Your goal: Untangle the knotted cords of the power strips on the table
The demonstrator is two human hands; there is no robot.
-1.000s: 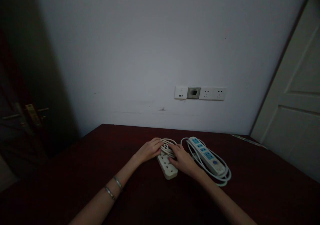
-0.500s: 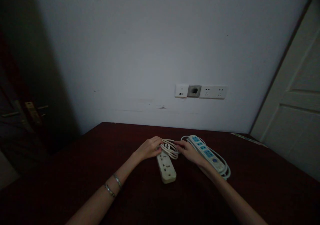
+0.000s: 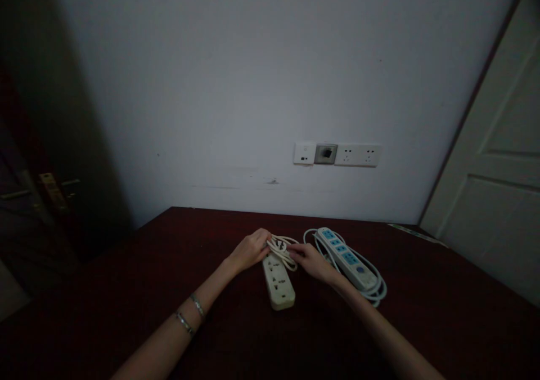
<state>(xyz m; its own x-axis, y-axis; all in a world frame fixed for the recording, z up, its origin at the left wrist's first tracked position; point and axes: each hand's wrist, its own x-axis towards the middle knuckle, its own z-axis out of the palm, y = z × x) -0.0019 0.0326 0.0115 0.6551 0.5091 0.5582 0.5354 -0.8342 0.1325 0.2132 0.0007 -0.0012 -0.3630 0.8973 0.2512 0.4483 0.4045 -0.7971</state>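
Observation:
A white power strip [image 3: 278, 287] lies on the dark red table, its near end toward me. Its looped white cord [image 3: 291, 263] is bunched over the far end. My left hand [image 3: 251, 249] is closed around the cord where it meets the strip's far left side. From the right, my right hand [image 3: 310, 260] pinches the coil, thumb and fingers close together near the middle of the loops. What exactly lies between those fingertips is too small to make out.
A second power strip with blue sockets [image 3: 343, 254] lies to the right, its cord [image 3: 382, 290] looped around it. Wall sockets [image 3: 358, 155] sit above the table [image 3: 202, 228]. A white door [image 3: 502, 200] stands at the right, a dark door with a handle [image 3: 53, 188] at the left.
My right hand has shifted slightly left and inward over the coil, and the loops have moved a little. My left hand stays at the same spot on the cord.

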